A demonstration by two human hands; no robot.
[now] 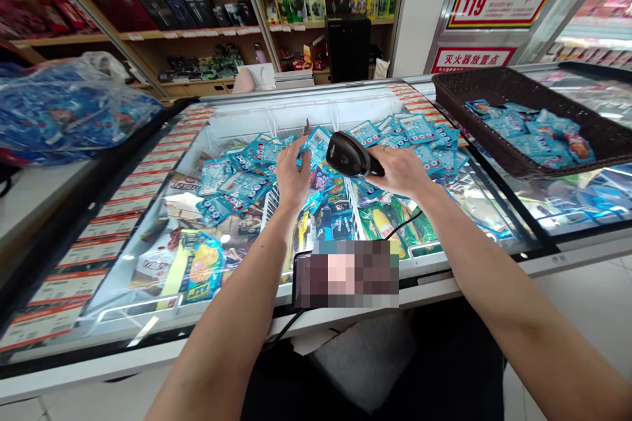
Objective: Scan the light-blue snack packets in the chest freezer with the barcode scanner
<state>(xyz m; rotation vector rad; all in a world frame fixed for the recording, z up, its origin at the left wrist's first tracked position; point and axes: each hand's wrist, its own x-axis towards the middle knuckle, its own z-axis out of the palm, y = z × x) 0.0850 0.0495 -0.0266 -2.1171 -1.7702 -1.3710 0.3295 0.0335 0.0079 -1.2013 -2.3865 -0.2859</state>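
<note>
On a glass-lidded white chest freezer (429,290), seen in the head view, the person's two hands meet over scattered light-blue packets. The left hand (292,169) pinches one light-blue, glossy rectangular packet (320,138) between thumb and fingers, its barcode label facing up. The right hand (399,170) is wrapped around the handle of a black plastic barcode scanner (344,155), whose rounded head is just beside that packet; whether the two touch cannot be told. Similar light-blue packets form a loose heap (237,189) left of the hands and another pile (419,130) beyond the right hand. Under the glass are colourful wrapped goods between white wire dividers (352,207). A flat dark-edged device (345,275) with a blurred-out screen rests at the freezer's near edge, below the hands. To the right, a dark-brown woven basket (513,88) holds more light-blue packets; to the left lies a clear plastic bag (69,108) with blue contents.
</note>
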